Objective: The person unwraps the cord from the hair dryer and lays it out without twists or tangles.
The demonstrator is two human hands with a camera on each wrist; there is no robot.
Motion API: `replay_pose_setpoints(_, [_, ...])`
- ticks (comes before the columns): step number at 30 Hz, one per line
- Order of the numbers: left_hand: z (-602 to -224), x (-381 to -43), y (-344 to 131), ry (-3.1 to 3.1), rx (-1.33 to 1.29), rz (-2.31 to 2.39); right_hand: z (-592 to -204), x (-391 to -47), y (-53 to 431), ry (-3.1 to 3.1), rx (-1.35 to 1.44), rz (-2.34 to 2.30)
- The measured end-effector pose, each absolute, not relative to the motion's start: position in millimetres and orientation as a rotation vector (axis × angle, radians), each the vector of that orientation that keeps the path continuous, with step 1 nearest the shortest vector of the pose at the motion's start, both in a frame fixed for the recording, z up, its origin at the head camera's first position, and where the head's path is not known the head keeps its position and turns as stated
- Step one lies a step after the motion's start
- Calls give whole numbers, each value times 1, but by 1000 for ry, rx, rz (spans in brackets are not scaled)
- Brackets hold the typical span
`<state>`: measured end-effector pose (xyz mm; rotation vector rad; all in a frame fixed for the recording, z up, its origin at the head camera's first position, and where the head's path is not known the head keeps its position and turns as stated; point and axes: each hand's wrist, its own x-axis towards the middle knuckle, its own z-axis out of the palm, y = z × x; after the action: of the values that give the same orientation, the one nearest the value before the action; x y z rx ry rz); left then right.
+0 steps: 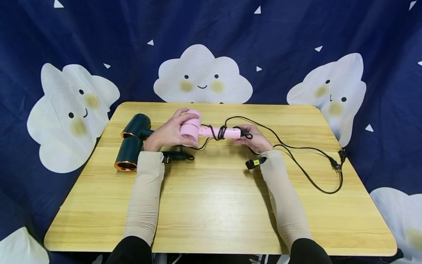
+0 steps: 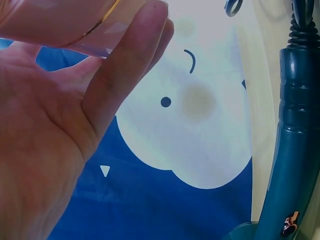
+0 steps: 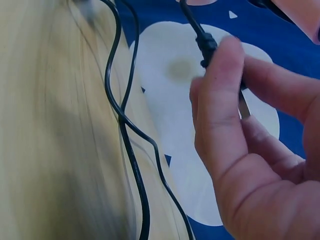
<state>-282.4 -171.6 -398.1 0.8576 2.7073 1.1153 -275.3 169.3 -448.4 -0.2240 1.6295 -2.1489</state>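
A pink hair dryer [image 1: 191, 128] is held sideways above the table, its handle [image 1: 232, 132] pointing right with black cord [image 1: 219, 132] wound round it. My left hand [image 1: 166, 132] grips the dryer's head, fingers over the top and thumb below. In the left wrist view, that hand [image 2: 55, 115] curves round the pink barrel [image 2: 65, 25]. At the handle's end is my right hand [image 1: 254, 139]. The right wrist view shows this hand [image 3: 250, 150] pinching a black cord end [image 3: 206, 46] between thumb and fingers; a metal strip shows beside the fingers.
Two dark green hair dryers [image 1: 129, 150] with copper rims lie at the left, one handle [image 2: 302, 125] close under my left wrist. Loose black cord [image 1: 310, 179] loops across the right side to a plug [image 1: 342, 156]. A black piece with a yellow label [image 1: 255, 162] is beside my right sleeve.
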Motion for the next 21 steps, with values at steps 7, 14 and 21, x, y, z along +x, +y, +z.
replay_pose_setpoints(7, [-399, -282, -169, 2696, 860, 1088, -444, -275, 167, 1716, -98, -2181])
replay_pose_setpoints(14, [-400, -282, -166, 2674, 885, 1081, -440, -276, 167, 1774, 33, -2167])
replay_pose_setpoints(21, [-400, -281, -164, 2679, 912, 1070, -436, -279, 167, 1902, 170, -2125])
